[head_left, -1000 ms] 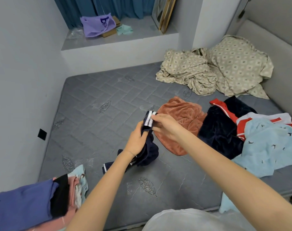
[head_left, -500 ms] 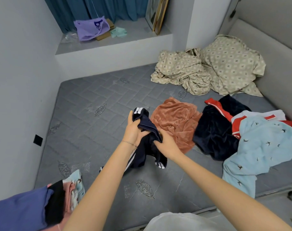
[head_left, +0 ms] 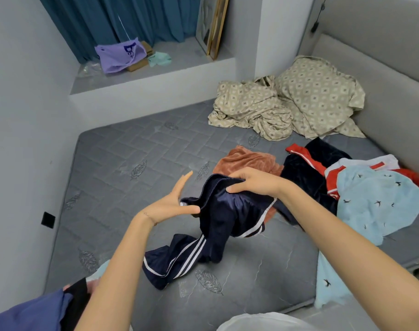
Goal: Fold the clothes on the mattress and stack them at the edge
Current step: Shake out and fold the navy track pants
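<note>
Navy track pants (head_left: pixel 218 218) with white side stripes hang over the grey mattress (head_left: pixel 132 151), one leg trailing toward the near edge. My right hand (head_left: pixel 253 182) grips the waistband from above. Just left of the waistband is my left hand (head_left: pixel 172 204), fingers straight and pointing up, its thumb touching the fabric. A stack of folded clothes (head_left: pixel 36 311), blue on top with black and pale pieces beneath, lies at the lower left edge. Unfolded on the right lie an orange garment (head_left: pixel 249 158), a dark navy and red one (head_left: pixel 306 173) and a light blue one with birds (head_left: pixel 375 199).
Crumpled beige bedding (head_left: pixel 287 103) fills the far right corner against the padded headboard (head_left: pixel 371 68). A raised ledge (head_left: pixel 155 75) behind the mattress holds a purple bag (head_left: pixel 117 56) and leaning picture frames (head_left: pixel 213 25). A wall runs along the left.
My right hand rose to grip the waistband from above. My left hand let go and spread open beside it. The pants unrolled, one striped leg now stretched toward the near edge.
</note>
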`<state>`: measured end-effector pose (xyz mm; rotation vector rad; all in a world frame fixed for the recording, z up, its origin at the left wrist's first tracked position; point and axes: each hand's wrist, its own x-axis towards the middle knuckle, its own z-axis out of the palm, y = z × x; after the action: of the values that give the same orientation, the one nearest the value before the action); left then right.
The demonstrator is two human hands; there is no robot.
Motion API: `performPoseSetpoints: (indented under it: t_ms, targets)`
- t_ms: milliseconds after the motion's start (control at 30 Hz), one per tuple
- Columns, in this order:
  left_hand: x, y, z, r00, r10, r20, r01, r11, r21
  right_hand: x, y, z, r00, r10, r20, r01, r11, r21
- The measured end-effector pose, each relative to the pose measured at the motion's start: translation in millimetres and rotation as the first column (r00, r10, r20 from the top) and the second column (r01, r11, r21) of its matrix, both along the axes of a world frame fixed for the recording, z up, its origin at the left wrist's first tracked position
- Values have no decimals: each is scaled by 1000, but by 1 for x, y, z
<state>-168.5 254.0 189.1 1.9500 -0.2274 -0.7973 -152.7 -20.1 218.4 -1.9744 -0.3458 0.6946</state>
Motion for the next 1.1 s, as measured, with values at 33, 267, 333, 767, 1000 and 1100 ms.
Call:
performPoseSetpoints:
  t_ms: [33,267,333,767,1000,1100]
  targets:
    - [-3,-5,0,999,-38,14,39,998,-44,1,-1,-2,999,-17,-30,18,1000,20]
    - [-2,-19,-15,990,125,67,-112,980,-166,3,-7,-20,976,-98,-196,124,985,122]
    - [-6,-20,-17,999,37,-9,-38,979,-199,6,-9,-20,964,-138,-229,178,971,162]
    - [10,-28,11,923,341,181,-312,935,-169,26,-36,-10,998,-55,1,55,995,-80]
    - [28,-5,48,867,422,266,-400,907,-132,21,-49,-41,995,-49,-88,39,993,-109]
    - [28,1,58,811,542,220,-476,831,-288,30,-57,-29,984,-145,-101,145,989,-7]
